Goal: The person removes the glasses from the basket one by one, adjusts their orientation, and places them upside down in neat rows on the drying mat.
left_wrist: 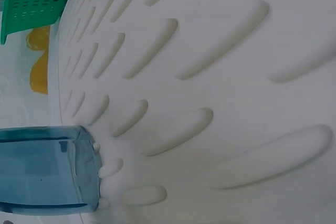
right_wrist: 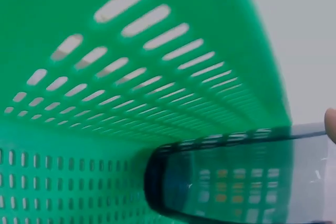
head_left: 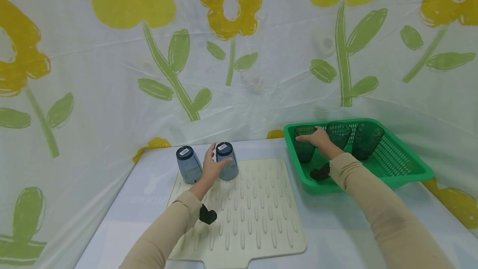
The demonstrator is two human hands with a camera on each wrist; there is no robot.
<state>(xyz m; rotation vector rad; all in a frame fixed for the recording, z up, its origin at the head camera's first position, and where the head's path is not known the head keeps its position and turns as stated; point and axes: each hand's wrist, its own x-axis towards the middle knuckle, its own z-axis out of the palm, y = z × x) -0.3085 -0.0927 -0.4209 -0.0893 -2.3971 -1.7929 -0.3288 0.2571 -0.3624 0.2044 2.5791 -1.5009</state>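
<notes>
My left hand (head_left: 211, 167) is at an upside-down blue-tinted glass (head_left: 228, 171) on the ribbed cream drying mat (head_left: 261, 219). Its thumb lies across the front of that glass and the fingers extend along its left side; whether they touch it is unclear. In the left wrist view the same glass (left_wrist: 42, 169) stands at the mat's edge, its upper end cut off. A second inverted glass (head_left: 189, 167) stands left of the hand. At the green basket (head_left: 310, 187), my right hand (head_left: 320, 140) grips the rim of an upright dark glass (head_left: 304, 150), also in the right wrist view (right_wrist: 236, 182).
Two more glasses, one in the middle (head_left: 339, 136) and one farther right (head_left: 367, 142), stand in the basket. The basket sits right of the mat on a white table (head_left: 336, 227). A flower-printed curtain (head_left: 269, 74) hangs behind.
</notes>
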